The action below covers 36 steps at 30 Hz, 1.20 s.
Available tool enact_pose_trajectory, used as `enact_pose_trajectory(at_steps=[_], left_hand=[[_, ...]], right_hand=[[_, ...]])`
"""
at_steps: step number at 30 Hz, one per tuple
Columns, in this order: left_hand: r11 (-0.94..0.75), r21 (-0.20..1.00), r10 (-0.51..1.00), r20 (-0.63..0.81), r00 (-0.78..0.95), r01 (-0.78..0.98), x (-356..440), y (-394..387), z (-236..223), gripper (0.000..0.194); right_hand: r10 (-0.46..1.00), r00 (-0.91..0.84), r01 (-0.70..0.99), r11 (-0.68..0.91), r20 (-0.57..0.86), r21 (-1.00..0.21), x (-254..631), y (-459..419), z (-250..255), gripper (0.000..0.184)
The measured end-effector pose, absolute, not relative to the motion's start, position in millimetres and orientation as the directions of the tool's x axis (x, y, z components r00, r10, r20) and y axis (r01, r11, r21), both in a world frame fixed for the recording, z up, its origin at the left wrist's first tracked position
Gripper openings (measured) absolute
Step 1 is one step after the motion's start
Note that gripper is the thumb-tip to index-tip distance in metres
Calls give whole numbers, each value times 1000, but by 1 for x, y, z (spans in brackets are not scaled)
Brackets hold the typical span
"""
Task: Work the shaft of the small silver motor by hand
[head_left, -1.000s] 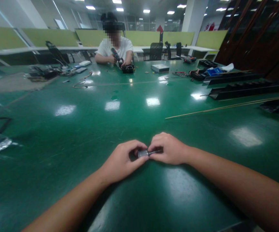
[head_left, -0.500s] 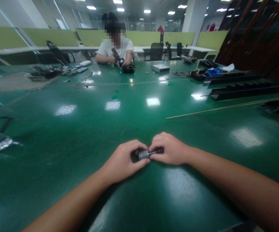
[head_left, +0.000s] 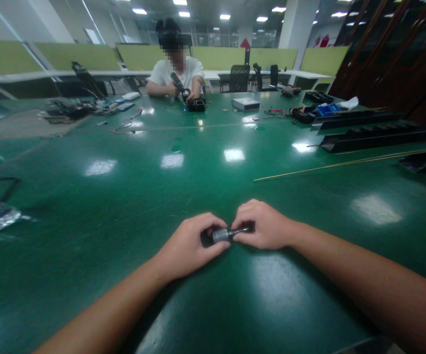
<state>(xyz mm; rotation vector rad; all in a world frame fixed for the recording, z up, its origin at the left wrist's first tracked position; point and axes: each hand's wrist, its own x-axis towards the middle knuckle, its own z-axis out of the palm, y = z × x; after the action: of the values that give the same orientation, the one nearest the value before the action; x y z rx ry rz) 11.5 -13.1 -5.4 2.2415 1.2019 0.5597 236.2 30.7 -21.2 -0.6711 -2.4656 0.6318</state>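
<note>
- The small metal part (head_left: 220,235) is between the two hands, low in the middle of the view, over the green surface (head_left: 213,300). Whether it rests there or sits just above cannot be told.
- The left hand (head_left: 183,248) is curled partly closed, thumb on the near side and fingers on the far side of the thick silver end, holding it. A dark patch within the curl is too dim to make out.
- The right hand (head_left: 266,226) is nearly closed, its thumb and fingertips drawn in around the narrow end. How firmly they press cannot be told.
- The part could slip or roll, I judge, if the left fingers ease off, since the thick end looks smooth and round.
- If the right hand pulls or twists out of line with the left, the narrow end might tilt, bind or jerk free.
- Should both hands loosen together, it could drop or roll across the glossy surface.
- Its long axis runs mostly sideways across the view, close to level.
- The thick end points to the person's left; the thin end points right and slightly away from the body, its tip partly hidden in the right hand's shadow.
</note>
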Motion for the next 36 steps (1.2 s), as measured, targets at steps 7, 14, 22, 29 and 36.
enact_pose_trajectory(at_steps=[7,14,22,29,36], left_hand=[[-472,619,846,117,520,628,11,-13,-6,20],[-466,625,846,107,522,626,11,-13,-6,20],[-463,628,848,108,519,625,11,-14,-5,19],[-470,621,845,112,522,627,11,-15,-4,19],[-504,602,837,163,522,619,10,-14,-8,21]], right_hand=[[577,-754,345,755,315,-558,241,33,-18,8],[579,-781,371,731,234,-573,249,39,-15,5],[608,-786,413,652,113,-636,264,50,-9,6],[632,-775,451,550,-3,-703,273,58,-8,11],[591,-801,364,612,100,-702,256,46,-12,16]])
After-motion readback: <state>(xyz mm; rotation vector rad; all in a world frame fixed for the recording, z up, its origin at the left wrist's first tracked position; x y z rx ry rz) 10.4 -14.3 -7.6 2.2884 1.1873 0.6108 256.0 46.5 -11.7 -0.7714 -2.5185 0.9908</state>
